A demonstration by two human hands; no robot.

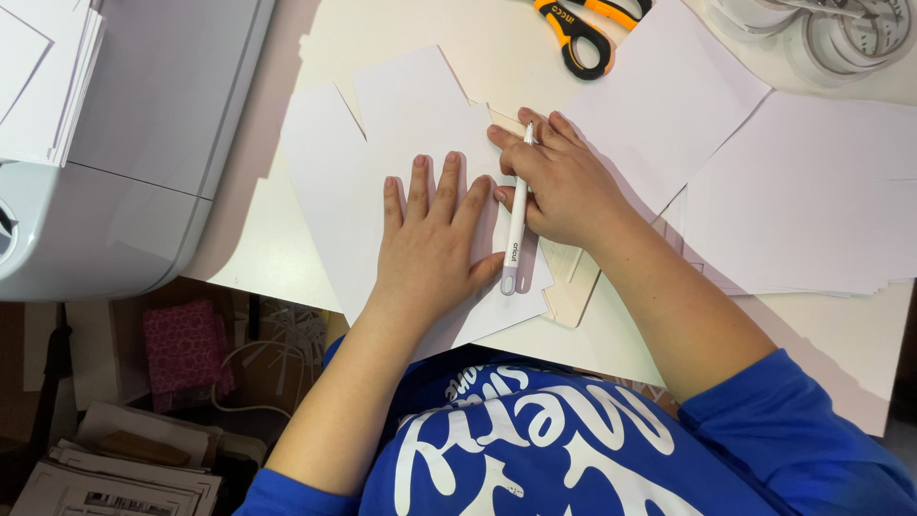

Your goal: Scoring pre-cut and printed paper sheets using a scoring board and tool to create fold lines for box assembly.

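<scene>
While your left hand lies flat with its fingers spread, palm down, on a white cut sheet of paper, your right hand is closed around a slim white pen-shaped tool. You hold that tool nearly upright in the picture, its tip up by your fingertips and its blunt end down near your left thumb, which it just about touches. Your grip on it is a narrow one, fingers curled over the upper part of the barrel. Your left hand grips nothing; it only presses the sheet to the pale table.

That sheet has notched, angular edges and lies in the middle of the table, right in front of you. Under its right edge a cream-coloured piece of card sticks out, running down toward the table's near edge.

Past your right hand, more white sheets lie in an overlapping stack on the right side. Orange and black scissors rest at the far edge, well apart from both hands. Rolls of clear tape sit in the far right corner. On your left a grey-white machine stands at the table's end, with a stack of white paper on top of it. Your sleeves and shirt are blue
</scene>
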